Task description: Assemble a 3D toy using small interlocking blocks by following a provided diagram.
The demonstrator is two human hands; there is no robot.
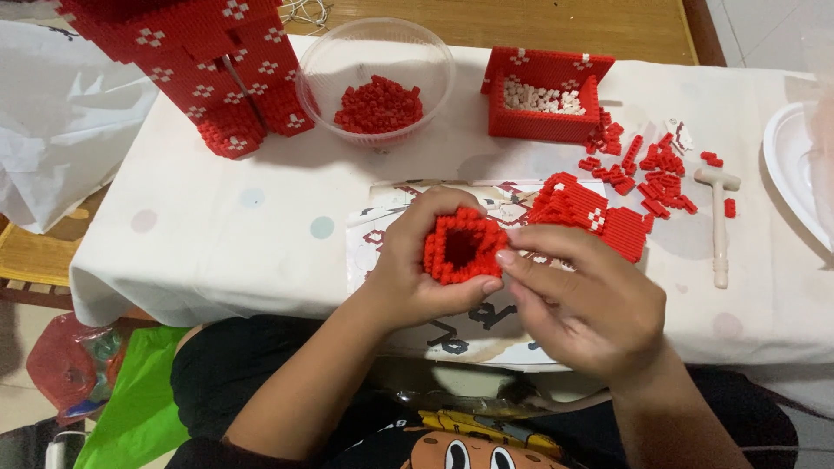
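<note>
My left hand (413, 265) cups a small hollow red ring of tiny building bricks (463, 246) above an instruction sheet (382, 217). The thumb and fingertips of my right hand (582, 300) press on the ring's right edge. A finished red block piece with white crosses (591, 213) lies just beyond my right hand.
A clear plastic bowl (375, 82) with red bricks stands at the back. A red brick box (543, 95) holds white bricks. A large red brick model (195, 65) stands back left. Loose red bricks (651, 169), a small white hammer (719, 221) and a white plate (795, 165) lie right.
</note>
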